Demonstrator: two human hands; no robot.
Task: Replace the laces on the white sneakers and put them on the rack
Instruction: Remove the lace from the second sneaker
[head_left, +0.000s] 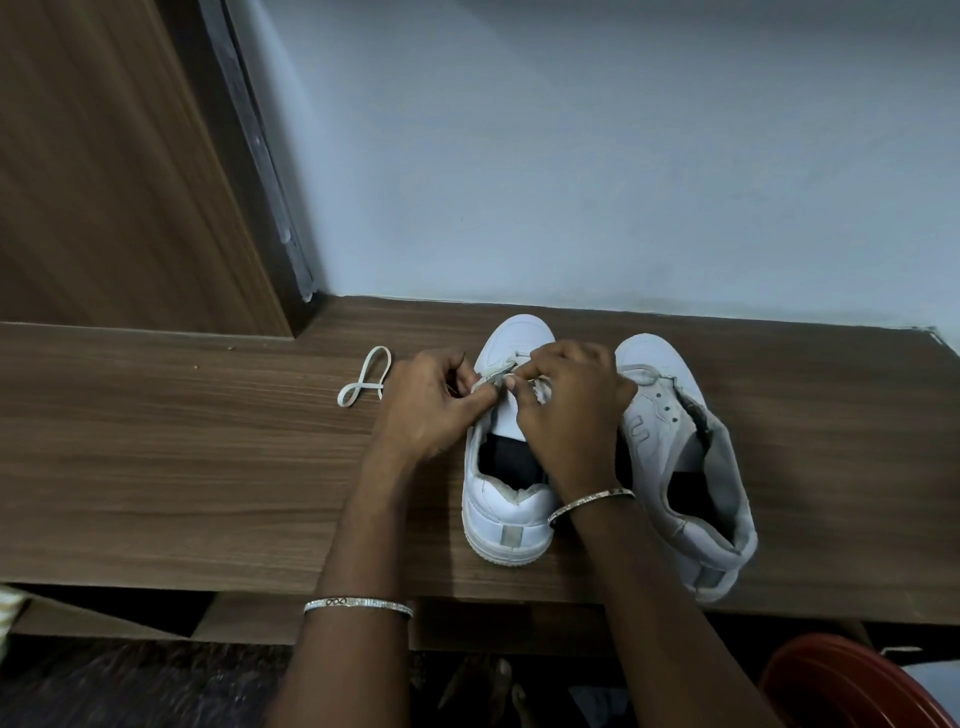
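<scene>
Two white sneakers stand side by side on a wooden shelf top (208, 467), toes toward the wall. Over the left sneaker (506, 504) both hands work at the eyelets. My left hand (431, 400) pinches a grey-white lace (496, 378) near the toe end. My right hand (566, 410) has its fingers curled over the same lace and the sneaker's tongue. The right sneaker (680, 447) leans to the right, with a bit of lace showing at its front. A loose white lace (366, 382) lies looped on the wood left of my hands.
A pale wall (571, 156) rises right behind the shelf top, and a wooden door (104, 182) stands at the left. Below the front edge are dark shelf openings (130, 613). A red round object (852, 686) sits at the bottom right.
</scene>
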